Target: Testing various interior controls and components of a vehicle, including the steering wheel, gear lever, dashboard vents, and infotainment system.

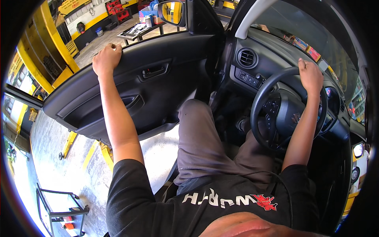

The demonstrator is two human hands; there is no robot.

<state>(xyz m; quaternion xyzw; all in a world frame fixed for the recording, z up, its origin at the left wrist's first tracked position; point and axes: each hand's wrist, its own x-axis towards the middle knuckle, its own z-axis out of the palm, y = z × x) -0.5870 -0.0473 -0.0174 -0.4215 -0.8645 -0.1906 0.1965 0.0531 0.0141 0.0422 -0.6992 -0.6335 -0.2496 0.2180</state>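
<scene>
My left hand (107, 60) is closed over the top edge of the opened black car door (173, 51), its fingers curled out of sight on the outer side. Below and to the right of it is the inner door handle (154, 71). With my right hand (311, 77) I grip the top of the black steering wheel (258, 102), thumb up. Buttons show on the wheel's left spoke. I sit in the driver's seat, one knee near the open doorway and the other leg under the wheel.
A side mirror (172, 12) stands beyond the door. Outside are a yellow lift post (55, 43), a metal table (138, 31) with items on it, yellow lift arms (104, 154) on the floor and a black-framed cart (63, 213). An air vent (247, 58) is left of the wheel.
</scene>
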